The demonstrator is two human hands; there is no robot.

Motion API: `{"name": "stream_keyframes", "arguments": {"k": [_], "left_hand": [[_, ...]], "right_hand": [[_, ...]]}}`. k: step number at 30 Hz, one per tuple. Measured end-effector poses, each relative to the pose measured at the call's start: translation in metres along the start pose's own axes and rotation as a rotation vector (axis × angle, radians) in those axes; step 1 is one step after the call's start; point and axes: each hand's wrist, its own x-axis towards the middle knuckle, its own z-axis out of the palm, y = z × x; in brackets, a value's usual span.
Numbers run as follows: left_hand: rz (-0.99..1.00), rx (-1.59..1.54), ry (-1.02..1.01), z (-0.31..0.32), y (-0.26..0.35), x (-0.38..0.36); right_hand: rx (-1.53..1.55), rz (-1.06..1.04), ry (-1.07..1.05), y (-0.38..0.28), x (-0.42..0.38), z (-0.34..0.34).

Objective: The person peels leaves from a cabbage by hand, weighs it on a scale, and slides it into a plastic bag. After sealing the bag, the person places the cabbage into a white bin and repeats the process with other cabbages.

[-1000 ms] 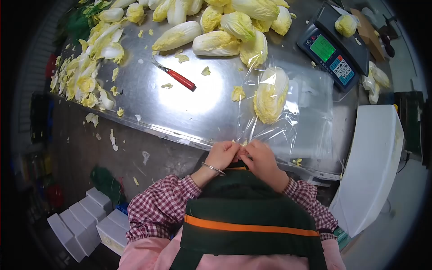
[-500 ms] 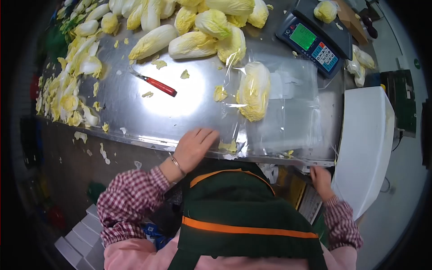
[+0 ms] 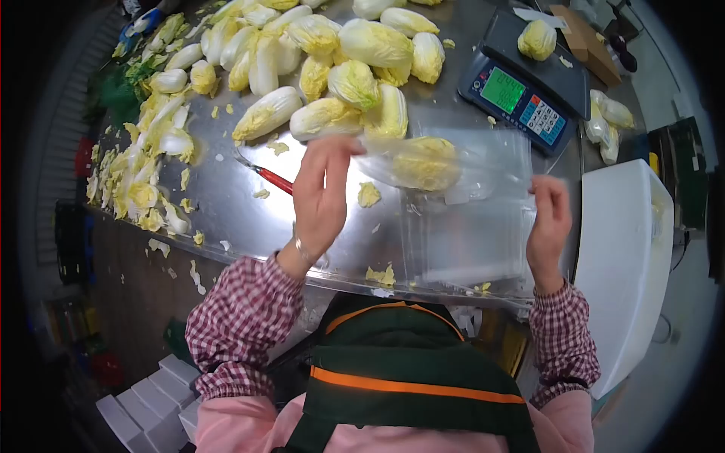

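Note:
A napa cabbage [image 3: 425,163] lies sideways inside a clear plastic bag [image 3: 483,167], stretched between my two hands. My left hand [image 3: 323,192] pinches the bag's left end; motion blurs the fingertips. At the other end, my right hand [image 3: 549,230] has its fingers closed on the bag's right edge. Beneath, a stack of flat clear bags [image 3: 472,245] rests on the metal table. A curved-blade knife with a red handle [image 3: 273,180] is just left of my left hand, which hides the handle's end.
Several napa cabbages [image 3: 325,117] are piled at the back. Loose trimmed leaves [image 3: 143,189] cover the table's left side. A digital scale [image 3: 521,102] carries a small cabbage [image 3: 537,40] at the back right. Bagged cabbages [image 3: 606,124] lie beyond it. A white foam box [image 3: 623,257] stands at right.
Both hands have risen from the table's front edge to the bag and taken hold of its ends. The bagged cabbage has turned from upright in view to sideways.

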Motion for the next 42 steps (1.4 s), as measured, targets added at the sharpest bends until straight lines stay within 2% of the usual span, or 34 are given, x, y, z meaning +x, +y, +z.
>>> {"name": "stream_keyframes", "arguments": {"k": [2,3,6,7,8,9,11,13,15,17,18,19,20,21,22,23,24,25,26,27,29,30,31,32,33,35,36,37,39,40,42], "left_hand": [[-0.008,-0.238,0.089,0.006,0.001,0.022],[-0.013,-0.305,0.107,0.005,0.004,0.029],[-0.286,-0.445,0.131,0.000,0.019,0.016],[-0.292,-0.440,0.136,-0.005,0.019,0.010],[-0.457,-0.427,0.091,-0.012,0.017,0.003],[-0.623,-0.414,0.047,-0.019,0.014,-0.004],[-0.815,-0.365,-0.131,-0.033,0.004,-0.026],[-1.094,-0.354,-0.315,-0.042,-0.007,-0.045],[-1.471,-0.382,-0.516,-0.051,-0.013,-0.059],[-1.743,-0.380,-0.704,-0.050,-0.028,-0.078],[-1.837,-0.478,-0.779,-0.050,-0.038,-0.085],[-1.840,-0.477,-0.795,-0.046,-0.046,-0.090],[-1.582,-0.360,-0.914,-0.043,-0.052,-0.094],[-1.310,-0.245,-1.009,-0.040,-0.056,-0.093],[-0.748,0.232,-1.057,-0.039,-0.047,-0.081],[-0.722,0.238,-1.064,-0.039,-0.051,-0.075],[-0.132,0.337,-1.073,-0.041,-0.059,-0.071],[0.462,0.414,-1.020,-0.040,-0.069,-0.071],[0.396,0.421,-1.111,-0.036,-0.087,-0.090],[0.433,0.422,-1.112,-0.030,-0.095,-0.097],[-0.183,-0.429,-1.146,-0.018,-0.105,-0.092],[-0.197,-0.289,-1.147,-0.014,-0.103,-0.085],[-0.167,-0.286,-1.167,-0.013,-0.100,-0.079],[-0.463,-0.284,-1.219,-0.014,-0.097,-0.072],[-0.763,-0.270,-1.254,-0.010,-0.092,-0.065],[-0.781,-0.320,-1.267,0.007,-0.065,-0.040],[-0.831,-0.384,-1.261,0.015,-0.047,-0.026],[-0.803,-0.374,-1.302,0.028,-0.024,-0.014],[-0.642,-0.508,-1.266,0.063,0.026,0.009],[-0.613,-0.577,-1.250,0.082,0.043,0.016],[-0.577,-0.905,-1.168,0.123,0.078,0.027]], "right_hand": [[0.412,0.094,0.145,-0.018,0.028,0.018],[0.422,0.076,0.137,-0.025,0.033,0.026],[0.517,0.169,0.208,-0.032,0.030,0.042],[0.481,0.262,0.197,-0.028,0.023,0.047],[0.444,0.354,0.188,-0.024,0.015,0.051],[0.443,0.359,0.181,-0.021,0.008,0.053],[0.420,0.650,0.068,-0.018,-0.009,0.053],[0.281,0.917,-0.099,-0.020,-0.030,0.045],[0.415,1.217,-0.286,-0.002,-0.061,0.029],[0.322,0.997,-0.758,0.022,-0.098,0.019],[0.319,1.012,-0.746,0.029,-0.100,0.019],[0.198,1.189,-0.988,0.032,-0.093,0.023],[0.068,1.352,-1.233,0.033,-0.087,0.027],[0.067,1.349,-1.221,0.023,-0.080,0.031],[-0.157,0.915,-1.119,0.004,-0.072,0.036],[-0.365,0.483,-0.974,-0.007,-0.067,0.042],[-0.372,0.476,-0.942,-0.003,-0.066,0.048],[-0.439,0.087,-0.982,0.011,-0.068,0.053],[-0.508,-0.302,-1.004,0.024,-0.071,0.057],[-0.526,-0.302,-0.973,0.033,-0.080,0.064],[-0.203,0.019,-1.054,0.050,-0.098,0.079],[-0.216,0.014,-1.011,0.054,-0.105,0.080],[-0.035,0.256,-0.963,0.058,-0.114,0.077],[0.156,0.489,-0.902,0.057,-0.116,0.073],[0.152,0.481,-0.871,0.057,-0.116,0.065],[1.265,1.010,-0.559,0.048,-0.109,0.045],[1.329,1.124,-0.517,0.071,-0.121,0.034],[1.336,1.097,-0.474,0.069,-0.116,0.023],[1.212,0.964,-0.215,0.046,-0.096,-0.008],[1.063,0.964,-0.143,0.025,-0.077,-0.035],[1.142,0.883,0.063,0.023,-0.071,-0.098]]}}
